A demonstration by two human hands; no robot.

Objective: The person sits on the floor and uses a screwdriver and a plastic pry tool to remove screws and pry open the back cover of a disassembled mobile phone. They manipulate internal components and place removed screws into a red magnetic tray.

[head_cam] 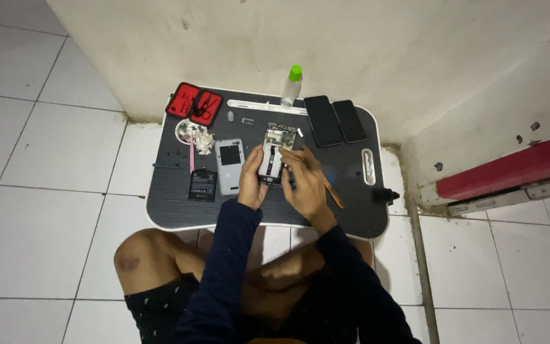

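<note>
both hands (281,178) grasping opened phone (274,156) over dark lap table (351,210), white-tiled floor (52,146)

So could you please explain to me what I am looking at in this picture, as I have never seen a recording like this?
There is no machine here: a person sits cross-legged on a tiled floor, and the one picture comes from a camera worn on their head, looking down at their own hands. In front of them is a small dark lap table. The left hand and the right hand together hold an opened phone, its inner parts showing. On the table lie a silver back cover, a black battery, a red tool case lying open, a small dish of scraps, a clear bottle with a green cap and two dark phones side by side. An orange-brown stick lies beside the right hand; whether the hand holds it I cannot tell.
</note>
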